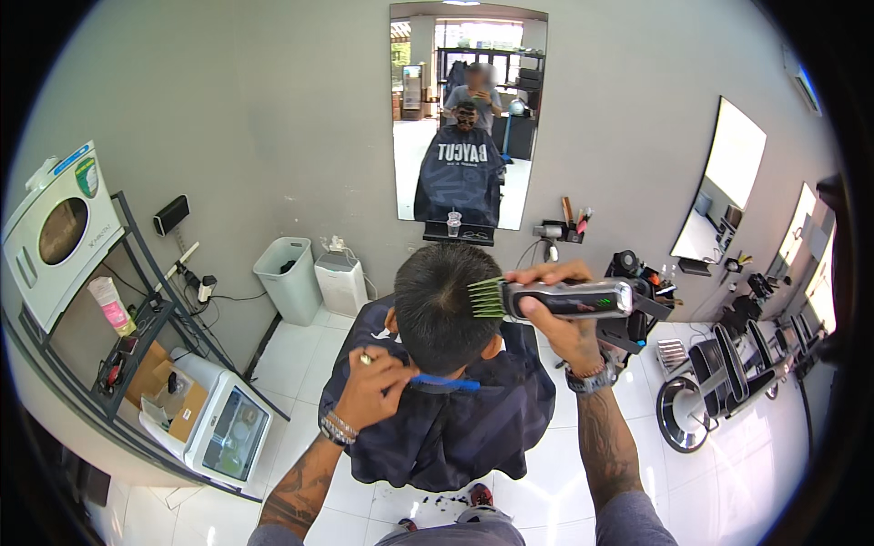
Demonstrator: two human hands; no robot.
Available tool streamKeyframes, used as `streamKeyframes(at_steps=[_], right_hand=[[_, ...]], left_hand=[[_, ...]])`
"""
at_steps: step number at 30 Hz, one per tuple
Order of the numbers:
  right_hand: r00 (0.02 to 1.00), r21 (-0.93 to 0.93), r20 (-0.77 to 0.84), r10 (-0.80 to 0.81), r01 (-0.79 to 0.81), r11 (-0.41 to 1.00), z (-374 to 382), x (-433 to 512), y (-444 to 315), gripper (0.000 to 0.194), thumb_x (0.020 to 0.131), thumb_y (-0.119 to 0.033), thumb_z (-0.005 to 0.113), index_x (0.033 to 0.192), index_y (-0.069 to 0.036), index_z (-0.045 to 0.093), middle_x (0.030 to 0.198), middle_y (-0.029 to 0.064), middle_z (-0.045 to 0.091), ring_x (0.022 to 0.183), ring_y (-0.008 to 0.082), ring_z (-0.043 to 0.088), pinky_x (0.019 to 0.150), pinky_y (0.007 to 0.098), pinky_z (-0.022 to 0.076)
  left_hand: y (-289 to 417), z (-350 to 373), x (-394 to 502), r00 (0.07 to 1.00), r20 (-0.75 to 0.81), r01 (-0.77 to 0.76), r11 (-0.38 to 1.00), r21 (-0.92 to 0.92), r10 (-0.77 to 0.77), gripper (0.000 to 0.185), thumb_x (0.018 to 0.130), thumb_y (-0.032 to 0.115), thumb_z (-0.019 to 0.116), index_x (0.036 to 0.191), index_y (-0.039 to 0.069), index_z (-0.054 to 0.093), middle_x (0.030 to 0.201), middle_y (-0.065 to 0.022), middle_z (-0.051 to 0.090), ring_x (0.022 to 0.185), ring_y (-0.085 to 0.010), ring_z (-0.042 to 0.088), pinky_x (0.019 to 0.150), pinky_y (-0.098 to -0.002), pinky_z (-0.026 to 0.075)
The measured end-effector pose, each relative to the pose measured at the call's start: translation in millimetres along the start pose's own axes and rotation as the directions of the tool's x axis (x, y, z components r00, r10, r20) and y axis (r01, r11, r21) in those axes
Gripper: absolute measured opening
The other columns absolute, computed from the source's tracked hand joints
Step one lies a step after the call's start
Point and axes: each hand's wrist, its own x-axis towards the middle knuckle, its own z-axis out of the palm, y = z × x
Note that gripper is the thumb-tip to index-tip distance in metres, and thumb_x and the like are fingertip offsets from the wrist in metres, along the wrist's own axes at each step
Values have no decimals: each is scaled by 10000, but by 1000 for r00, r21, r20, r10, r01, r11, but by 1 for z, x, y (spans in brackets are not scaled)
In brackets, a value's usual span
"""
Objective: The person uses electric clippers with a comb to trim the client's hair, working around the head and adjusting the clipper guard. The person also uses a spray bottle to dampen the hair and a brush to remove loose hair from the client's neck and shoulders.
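A seated person's head of short dark hair (444, 300) is right in front of me, seen from behind and above. Around the shoulders drapes a dark barber's cape (444, 437). My right hand (560, 321) grips a cordless hair clipper (580, 300) with green lit marks on its body. Its green guard comb (486, 297) lies over the right side of the hair; I cannot tell whether it touches. My left hand (375, 385) holds a blue barber comb (447, 382) level behind the nape, its teeth end pointing right.
Ahead, a wall mirror (471, 184) hangs above a small black shelf (457, 233) with a plastic cup. A grey bin (290, 280) and a white appliance (341, 283) stand left. A metal rack (136, 355) is further left; a tool trolley (631, 321) and barber chairs (710, 375) are right.
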Motion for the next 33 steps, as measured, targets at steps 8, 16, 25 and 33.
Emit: streamKeyframes(at_steps=[8, 16, 25, 33], right_hand=[[963, -101, 209, 169, -151, 983, 56, 6, 6, 304, 911, -14, 837, 1104, -65, 608, 1185, 119, 743, 1171, 215, 717, 1008, 394, 603], [910, -190, 251, 329, -287, 939, 93, -120, 1, 293, 898, -76, 866, 1115, -64, 671, 1196, 90, 778, 1150, 204, 746, 974, 348, 602], [391, 565, -700, 597, -209, 798, 18, -206, -15, 222, 1050, -170, 706, 1234, -167, 582, 1151, 107, 736, 1112, 397, 761, 828, 446, 675], [595, 442, -700, 395, -73, 894, 6, -161, -13, 498, 993, -12, 732, 1375, -196, 470, 1339, 147, 663, 1339, 386, 634, 1121, 540, 519]], left_hand=[[8, -22, -115, 944, 13, 311, 873, -377, -331, 189, 855, 64, 822, 1040, 101, 830, 911, -40, 755, 943, -230, 664, 952, -403, 447], [-2, -59, -56, 821, -301, 325, 830, -452, -485, 161, 877, 19, 807, 1037, 3, 795, 950, -106, 744, 930, -239, 648, 884, -370, 496], [24, -24, 66, 950, -312, 1, 999, 48, 14, 177, 854, 25, 802, 1005, 117, 808, 940, -12, 738, 954, -247, 643, 962, -423, 393], [12, 0, 29, 978, -205, -15, 992, 124, 40, 201, 822, 26, 813, 996, 127, 816, 908, -4, 714, 936, -243, 631, 966, -424, 394]])
